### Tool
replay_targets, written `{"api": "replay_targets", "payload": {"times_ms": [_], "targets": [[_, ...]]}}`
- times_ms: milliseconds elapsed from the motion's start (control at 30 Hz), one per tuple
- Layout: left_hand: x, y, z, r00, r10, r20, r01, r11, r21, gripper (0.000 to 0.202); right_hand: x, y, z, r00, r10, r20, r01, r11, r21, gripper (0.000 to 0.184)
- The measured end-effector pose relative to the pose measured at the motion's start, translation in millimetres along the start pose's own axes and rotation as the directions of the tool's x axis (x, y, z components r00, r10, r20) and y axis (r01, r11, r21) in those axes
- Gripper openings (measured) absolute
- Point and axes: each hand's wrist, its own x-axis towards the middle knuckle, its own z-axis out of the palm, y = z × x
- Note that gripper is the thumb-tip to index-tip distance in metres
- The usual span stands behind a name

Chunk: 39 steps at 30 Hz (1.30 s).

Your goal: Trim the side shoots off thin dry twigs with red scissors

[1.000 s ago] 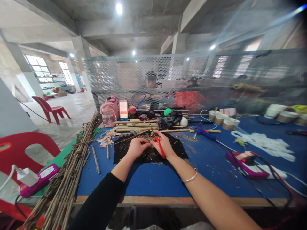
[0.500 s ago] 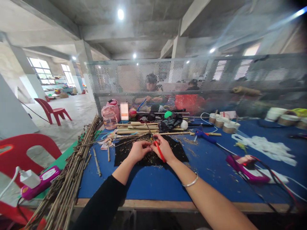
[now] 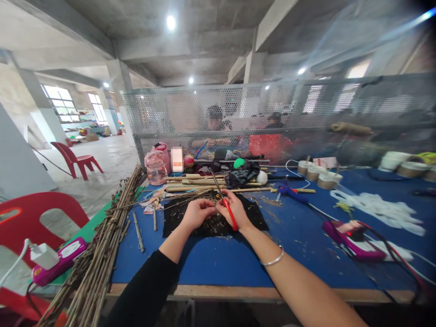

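Observation:
My right hand (image 3: 241, 211) is closed round red-handled scissors (image 3: 229, 212), whose blades point up and away from me. My left hand (image 3: 196, 214) is closed in a pinch, its fingertips close to those of the right. Whatever sits between the left fingertips is too small to make out. Both hands are over a black cloth (image 3: 255, 218) strewn with small plant clippings. Thin twigs (image 3: 185, 195) lie across the cloth's far left part, just beyond the left hand.
A long bundle of dry sticks (image 3: 98, 245) runs along the table's left side. Bamboo pieces (image 3: 190, 181), a pink-lidded jug (image 3: 157, 168) and a blue glue gun (image 3: 293, 192) lie farther back. A purple power strip (image 3: 357, 245) is right. Behind perforated metal mesh (image 3: 190, 109) sits another person.
The scissors have tilted a little in my right hand, with the handle slightly to the right. Both hands otherwise stay together over the cloth.

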Motion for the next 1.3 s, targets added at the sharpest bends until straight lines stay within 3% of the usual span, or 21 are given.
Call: {"api": "replay_targets", "payload": {"times_ms": [267, 433, 700, 1000, 1067, 1167, 1300], "targets": [[-3.6, 6.6, 1.4, 0.998, -0.065, 0.006, 0.065, 0.974, -0.217, 0.032, 5.3, -2.2, -2.9, 0.994, 0.086, -0.069, -0.080, 0.993, 0.081, 0.043], [-4.6, 8.1, -1.8, 0.981, -0.175, 0.083, 0.191, 0.945, -0.264, 0.038, 2.2, -2.9, -2.3, 0.998, 0.057, 0.016, -0.058, 0.996, 0.075, 0.046], [-5.6, 8.9, -5.0, 0.937, -0.308, 0.166, 0.323, 0.944, -0.073, 0.035, 0.8, -4.0, -1.9, 0.999, 0.019, 0.047, -0.021, 0.999, 0.040, 0.042], [-3.7, 6.5, -8.5, 0.957, -0.239, 0.164, 0.252, 0.966, -0.062, 0.034, 2.5, -3.9, -2.4, 0.996, 0.085, 0.036, -0.090, 0.983, 0.159, 0.041], [-1.6, 5.1, -9.1, 0.972, -0.214, 0.095, 0.222, 0.971, -0.092, 0.033, 1.4, -2.2, -1.5, 0.998, 0.053, 0.025, -0.055, 0.996, 0.074, 0.038], [1.4, 4.0, -9.8, 0.986, -0.161, -0.045, 0.151, 0.973, -0.176, 0.035, -1.3, 1.3, -0.6, 1.000, -0.016, 0.021, 0.019, 0.979, -0.201, 0.040], [2.7, 6.2, -10.1, 0.980, -0.117, -0.158, 0.083, 0.975, -0.208, 0.036, -3.7, 5.3, 1.2, 0.983, -0.168, 0.073, 0.182, 0.839, -0.513, 0.053]]}}
